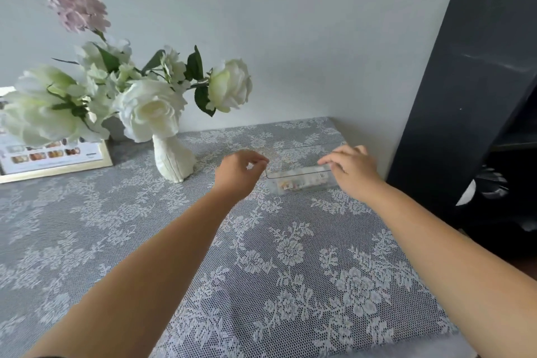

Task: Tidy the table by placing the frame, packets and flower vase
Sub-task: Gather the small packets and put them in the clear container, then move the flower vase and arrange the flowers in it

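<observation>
A pale wall backs a table draped in grey lace cloth (290, 270) with white floral patterning, and a tall black cabinet (470, 102) stands against the table's right side. Both arms reach forward to a clear, shallow plastic tray (299, 183) near the far right of the cloth; small printed packets (293, 184) lie inside it, so that part of the tidying looks done or nearly so. The right hand (353, 167) hovers at the tray's right end with fingers relaxed and spread, their tips at or just above the rim; whether they touch it is hard to tell. The left hand (239, 171) sits just beside the tray's left end, fingers loosely curled with thumb near forefinger, and nothing is visibly pinched there, though motion blur leaves that uncertain. Judging by the pose, the hands flank the tray either to square it on the cloth or to let go after dropping packets in. Left of the left hand stands a white crinkled vase (174, 160) of white roses and a pink spray, upright. Further left, a gold-edged picture frame (58, 160) leans behind the blooms, partly hidden by petals and cut off by the picture's edge. The packet labels are too small to read.
</observation>
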Motion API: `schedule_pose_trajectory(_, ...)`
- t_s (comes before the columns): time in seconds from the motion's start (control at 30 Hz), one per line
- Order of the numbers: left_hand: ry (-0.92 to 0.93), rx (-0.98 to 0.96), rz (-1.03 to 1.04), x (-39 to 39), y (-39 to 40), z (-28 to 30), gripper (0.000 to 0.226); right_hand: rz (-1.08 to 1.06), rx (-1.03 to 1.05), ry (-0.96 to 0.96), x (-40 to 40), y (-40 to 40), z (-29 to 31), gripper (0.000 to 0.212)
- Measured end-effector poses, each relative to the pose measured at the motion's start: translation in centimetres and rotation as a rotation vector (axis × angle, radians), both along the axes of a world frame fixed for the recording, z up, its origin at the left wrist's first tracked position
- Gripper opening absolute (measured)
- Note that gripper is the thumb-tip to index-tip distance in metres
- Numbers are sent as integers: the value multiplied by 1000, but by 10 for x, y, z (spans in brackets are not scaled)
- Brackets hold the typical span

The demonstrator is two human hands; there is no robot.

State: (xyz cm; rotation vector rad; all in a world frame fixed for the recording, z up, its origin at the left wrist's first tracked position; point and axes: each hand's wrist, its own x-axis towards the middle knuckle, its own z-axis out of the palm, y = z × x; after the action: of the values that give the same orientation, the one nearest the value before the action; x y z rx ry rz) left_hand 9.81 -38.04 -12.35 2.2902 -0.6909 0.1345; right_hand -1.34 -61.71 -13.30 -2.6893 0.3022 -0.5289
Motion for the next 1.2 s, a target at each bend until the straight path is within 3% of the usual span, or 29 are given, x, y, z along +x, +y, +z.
schedule_pose_trajectory(0.2, 5, -98, 19, -3, 45, -4, 14, -41, -58, -44, 3, 26, 12, 34)
schedule_pose_trajectory(0.37, 87, -159, 82, -4, 90, -8, 9, 95, -22, -20, 11, 54, 19, 34)
schedule_pose_trajectory(0.53, 293, -369, 231, 0, 138, -11, 12, 185, -15, -56, 27, 93, 25, 33)
schedule_pose_trajectory(0.8, 363, -446, 331, 5, 211, -11, 10, 338, -6, -23, 65, 164, 31, 28)
schedule_pose_trajectory(0.93, 388, -511, 334, 8, 234, -16, 11, 383, 72, 41, 91, 194, 26, 27)
schedule_pose_trajectory(1.07, 392, -476, 325, 14, 249, -25, 11, 370, 281, 12, 118, 220, 14, 29)
schedule_pose_trajectory(1.2, 416, -382, 226, 30, 250, -31, 9, 255, 392, -60, 141, 237, -9, 44)
